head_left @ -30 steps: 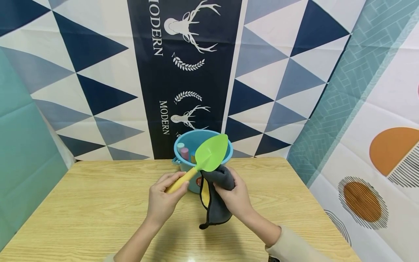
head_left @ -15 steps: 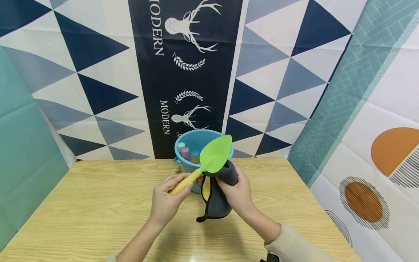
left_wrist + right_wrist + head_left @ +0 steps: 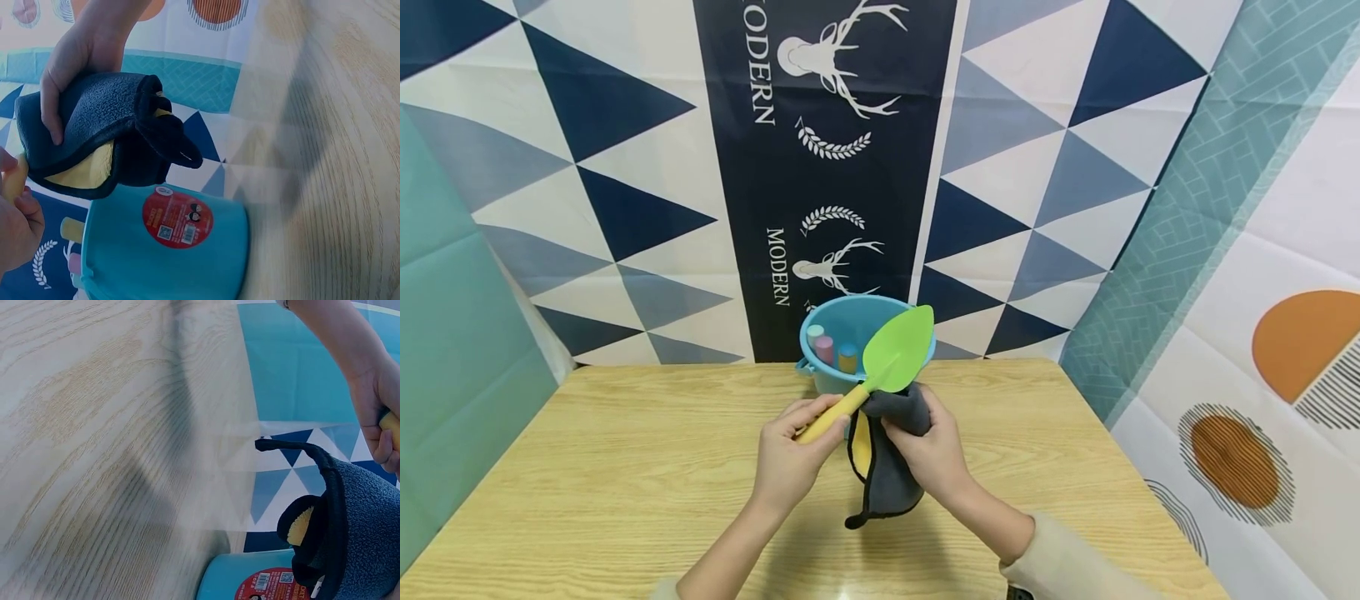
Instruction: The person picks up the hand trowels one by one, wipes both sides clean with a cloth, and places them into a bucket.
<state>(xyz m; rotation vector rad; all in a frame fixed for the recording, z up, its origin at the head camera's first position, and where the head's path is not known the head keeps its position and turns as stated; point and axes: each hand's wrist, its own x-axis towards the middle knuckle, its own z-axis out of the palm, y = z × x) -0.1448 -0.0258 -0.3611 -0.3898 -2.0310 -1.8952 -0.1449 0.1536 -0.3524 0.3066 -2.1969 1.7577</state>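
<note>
My left hand (image 3: 790, 458) grips the yellow handle of a toy shovel (image 3: 898, 346), its green blade tilted up to the right. In my right hand (image 3: 932, 446) is a folded dark grey cloth (image 3: 891, 475) with black edging and a yellow reverse side, its lower end hanging down. The shovel's neck overlaps the cloth's top in the head view. Above the table, both things are in front of a blue bucket (image 3: 831, 383). In the left wrist view, the cloth (image 3: 94, 112) wraps over itself, with yellow showing in its fold.
Inside the bucket, several capped items, among them a pink one (image 3: 824, 350) and an orange one with a blue top (image 3: 847, 358), stand at the left. A red round label (image 3: 178, 219) is on its side. The wooden table (image 3: 625, 475) ends at patterned wall cloths.
The left hand and shovel have shifted a little right. The cloth rose slightly, then came back down and a bit left with the right hand. Both grips stay the same.
</note>
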